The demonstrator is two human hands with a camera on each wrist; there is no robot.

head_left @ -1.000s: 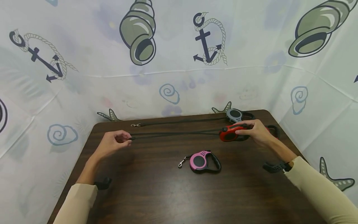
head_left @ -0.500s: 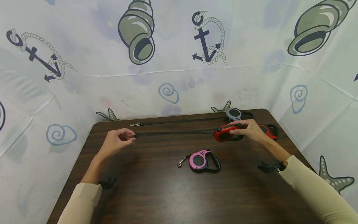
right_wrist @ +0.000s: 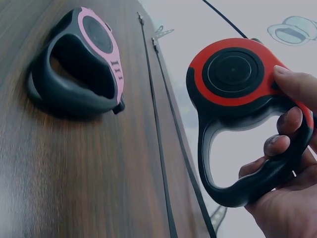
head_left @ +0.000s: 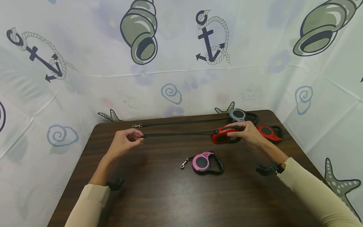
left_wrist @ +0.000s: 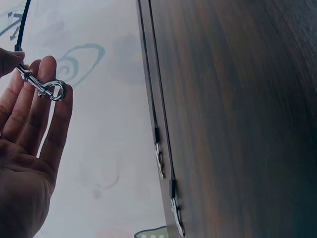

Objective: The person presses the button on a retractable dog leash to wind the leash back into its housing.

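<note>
Clock centred on pink-and-black retractable leash (head_left: pixel 202 163), lying on dark wood-grain table (head_left: pixel 170 198). Its small metal hook (head_left: pixel 183 163) at 9.

Hands well apart. Right hand (head_left: pixel 252 134), at 2: fingers curled round the handle of red-and-black retractable leash (head_left: pixel 219 136), thumb on casing. That leash sits at 1, raised off the table. Left hand (head_left: pixel 124 142), between 9 and 10: thumb and fingers pinch the end of its black cord (head_left: pixel 175 134); silver snap hook (left_wrist: pixel 32 82) lies across the fingers. Cord runs nearly straight between hands.

Grey retractable leash (head_left: pixel 237 115) farther off at 1, cord drawn out to clip (head_left: pixel 137 125) at 10. Second red leash (head_left: pixel 267 132) at 2, just beyond right hand.
</note>
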